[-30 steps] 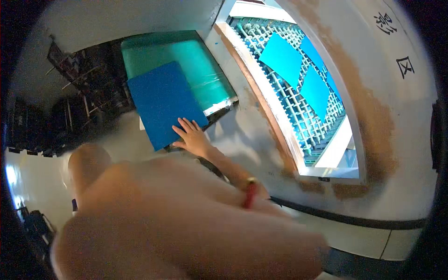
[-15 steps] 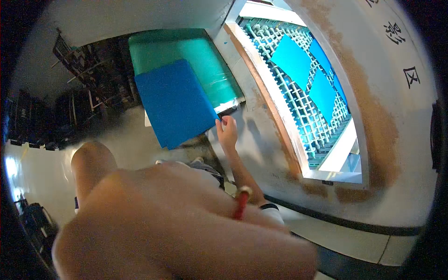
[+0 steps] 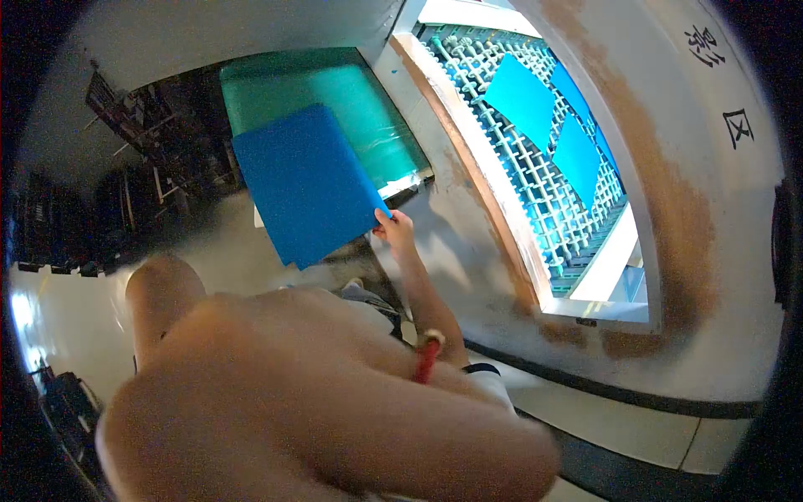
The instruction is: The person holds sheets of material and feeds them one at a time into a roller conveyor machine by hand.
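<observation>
Head view: I have the right hand (image 3: 393,230) on the blue sheet (image 3: 305,184), thumb on top and fingers curled beneath, clamped on its right-hand corner. The sheet lies partly across the green worktop (image 3: 364,105) and sticks out past the near edge, so the pinched corner hangs just beyond the worktop's near right corner. I can't make out the left hand; blurred bare skin fills the bottom of my picture. By its look I'd judge the sheet light, thin and fairly stiff, with a little flex, since the overhang stays nearly flat from a one-corner pinch. The matt face shouldn't be very slippery, though it could crease or scuff if squeezed hard. A doubled lower corner makes me suspect more than one layer, so I'd feel for that with the thumb. The overhanging rim is where I'd hold, best at two corners to stop twisting. To the right, similar bright blue sheets (image 3: 523,96) lie on a rack of rods (image 3: 535,213) behind an opening.
</observation>
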{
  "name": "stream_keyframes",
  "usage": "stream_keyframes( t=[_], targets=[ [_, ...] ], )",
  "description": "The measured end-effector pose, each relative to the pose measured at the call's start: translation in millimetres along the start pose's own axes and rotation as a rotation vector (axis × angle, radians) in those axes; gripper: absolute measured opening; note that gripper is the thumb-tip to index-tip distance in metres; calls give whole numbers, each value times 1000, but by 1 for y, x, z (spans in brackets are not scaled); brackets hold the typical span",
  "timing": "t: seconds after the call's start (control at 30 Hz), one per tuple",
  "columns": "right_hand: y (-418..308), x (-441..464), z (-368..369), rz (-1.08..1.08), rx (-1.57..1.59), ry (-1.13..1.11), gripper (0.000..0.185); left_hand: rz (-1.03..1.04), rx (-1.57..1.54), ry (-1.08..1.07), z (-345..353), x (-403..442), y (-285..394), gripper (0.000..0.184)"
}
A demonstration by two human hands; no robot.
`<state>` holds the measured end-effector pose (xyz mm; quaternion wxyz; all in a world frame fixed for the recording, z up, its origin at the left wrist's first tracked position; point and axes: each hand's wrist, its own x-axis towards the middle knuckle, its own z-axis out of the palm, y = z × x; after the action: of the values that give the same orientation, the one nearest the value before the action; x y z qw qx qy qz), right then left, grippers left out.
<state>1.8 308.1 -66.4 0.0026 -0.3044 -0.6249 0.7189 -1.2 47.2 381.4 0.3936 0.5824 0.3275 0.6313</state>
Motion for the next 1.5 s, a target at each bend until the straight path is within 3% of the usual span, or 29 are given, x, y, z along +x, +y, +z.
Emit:
stream_keyframes(
  t=[0.17,0.27,0.3,0.37,0.43,0.67,0.77,0.87,0.97,1.03,1.07,1.13,1.17,1.23,1.37,1.43,1.5],
  targets=[
    [-12,-3,-3,-134,7,14,22,-9,-34,20,2,4,-2,36],
    [-14,14,-13,-304,-198,102,21,-37,-45,11,4,8,-2,35],
    [-19,19,-16,-245,-96,79,21,-41,-42,5,8,-1,-4,35],
    [-38,9,-9,-181,4,56,22,-53,193,268,16,-27,-13,27],
    [-65,-15,6,-25,498,-162,25,-51,208,281,16,-34,-27,25],
    [-56,-19,19,96,393,-209,22,-74,375,289,-3,-33,-52,17],
    [-66,-17,4,18,288,-211,27,-43,480,198,-20,-16,-70,19],
    [-97,-33,-11,-223,192,-239,32,-61,369,326,-38,-52,-135,11],
    [-137,-54,-39,-266,29,-100,23,-159,32,407,-47,-105,-202,14],
    [-146,-64,-73,-281,139,-71,26,-223,-12,531,-36,-134,-234,14],
    [-159,-79,-86,-312,201,72,24,-217,-23,516,-30,-146,-244,14],
    [-186,-106,-107,-406,383,237,23,-265,-167,873,-23,-169,-258,15],
    [-198,-118,-115,-473,507,259,24,-261,-177,871,-23,-180,-263,15],
    [-216,-141,-131,-681,592,312,29,-180,-374,1106,-23,-199,-275,16],
    [-194,-152,-189,-671,680,587,36,-327,-336,1327,-35,-209,-280,13],
    [-160,-141,-224,-658,246,815,45,-349,-257,1313,-35,-196,-268,13],
    [-149,-130,-227,-752,-582,1441,54,-369,-172,1294,-35,-193,-266,13]
  ],
)
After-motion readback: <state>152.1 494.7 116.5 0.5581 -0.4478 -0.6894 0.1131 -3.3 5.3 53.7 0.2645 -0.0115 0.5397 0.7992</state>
